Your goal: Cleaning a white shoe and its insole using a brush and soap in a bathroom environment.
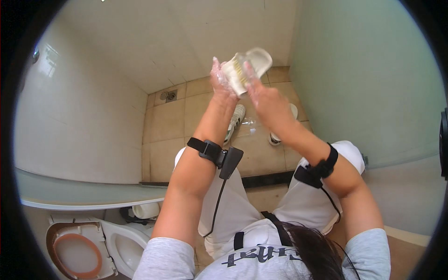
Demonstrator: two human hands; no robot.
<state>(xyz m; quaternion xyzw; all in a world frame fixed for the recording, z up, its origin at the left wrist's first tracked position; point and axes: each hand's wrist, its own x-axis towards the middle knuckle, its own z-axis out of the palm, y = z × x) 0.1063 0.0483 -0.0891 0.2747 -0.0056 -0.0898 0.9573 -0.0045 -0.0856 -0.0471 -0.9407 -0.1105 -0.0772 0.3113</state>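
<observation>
A white slipper [262, 58] is held out in front of me above the tiled floor, its toe end pointing to the far right. My left hand [220, 80], wet with white suds, is closed around its near left end. My right hand [262, 95] grips a scrubbing brush [240, 70] with pale yellow bristles, which lies against the slipper. Motion blurs the brush and the right fingers a little. Soap foam also shows on the right fingers.
A floor drain [171, 95] lies near the left wall. My striped sneaker [236, 120] stands on the tiles, and a black threshold strip [268, 179] crosses them. A frosted glass panel [368, 84] rises on the right. At the lower left is a toilet [125, 247] with its lid up.
</observation>
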